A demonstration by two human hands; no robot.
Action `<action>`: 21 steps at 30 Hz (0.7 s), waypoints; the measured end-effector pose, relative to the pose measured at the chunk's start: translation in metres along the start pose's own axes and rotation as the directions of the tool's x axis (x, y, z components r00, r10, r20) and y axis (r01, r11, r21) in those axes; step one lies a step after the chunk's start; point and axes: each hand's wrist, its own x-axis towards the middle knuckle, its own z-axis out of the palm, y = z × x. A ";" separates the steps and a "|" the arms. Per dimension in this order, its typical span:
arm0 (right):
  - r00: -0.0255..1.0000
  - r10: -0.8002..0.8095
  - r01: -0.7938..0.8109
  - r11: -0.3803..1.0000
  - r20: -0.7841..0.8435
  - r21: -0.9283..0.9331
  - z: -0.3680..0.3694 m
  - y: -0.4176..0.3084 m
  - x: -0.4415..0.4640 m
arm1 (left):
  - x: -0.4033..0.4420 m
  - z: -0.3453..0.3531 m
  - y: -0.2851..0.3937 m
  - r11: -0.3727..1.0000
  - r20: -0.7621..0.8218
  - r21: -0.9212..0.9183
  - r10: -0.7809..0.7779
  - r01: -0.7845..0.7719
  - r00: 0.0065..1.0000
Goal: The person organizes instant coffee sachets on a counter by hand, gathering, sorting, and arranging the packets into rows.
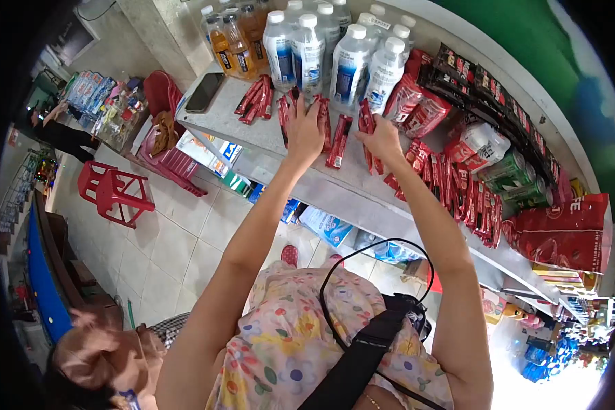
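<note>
Several slim red stick sachets [339,141] lie along the grey shelf top in front of the bottles. My left hand [305,130] rests over a small group of them, fingers spread, with sachets showing on both sides of it. Just to the right, my right hand [384,141] has its thumb and fingers closed on a red stick sachet [367,130] standing at a slant; its fingertips are partly hidden. One small bunch of sachets [255,100] sits left of my left hand. A longer row of sachets [458,188] runs past my right forearm.
White-capped bottles [307,55] and orange drink bottles [238,44] stand behind. A phone [205,92] lies at the left end. Red packs [427,113], green cans [512,171] and a large red bag [567,232] line the right. A red stool [116,191] and another person [109,355] are leftward.
</note>
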 end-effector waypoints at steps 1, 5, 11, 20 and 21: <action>0.999 0.017 -0.017 1.000 0.052 0.001 -0.011 0.005 0.001 | 0.000 0.000 -0.006 1.000 0.022 -0.010 -0.026 0.027 0.999; 0.999 -0.006 0.010 0.997 0.051 -0.075 -0.026 0.025 -0.002 | 0.008 -0.001 -0.030 0.998 -0.026 -0.061 0.012 -0.014 1.000; 0.995 -0.097 0.103 0.963 0.037 -0.248 -0.033 0.015 -0.020 | 0.008 -0.012 -0.035 0.971 -0.139 0.103 0.229 -0.216 0.964; 0.968 -0.099 0.167 0.940 0.231 -0.297 -0.043 0.035 -0.030 | -0.045 -0.101 0.025 0.864 0.225 -0.477 0.296 -0.160 0.928; 0.980 -0.106 0.154 0.942 0.171 -0.299 -0.037 0.041 -0.028 | -0.050 -0.110 0.025 0.836 0.345 -0.545 0.292 -0.062 0.892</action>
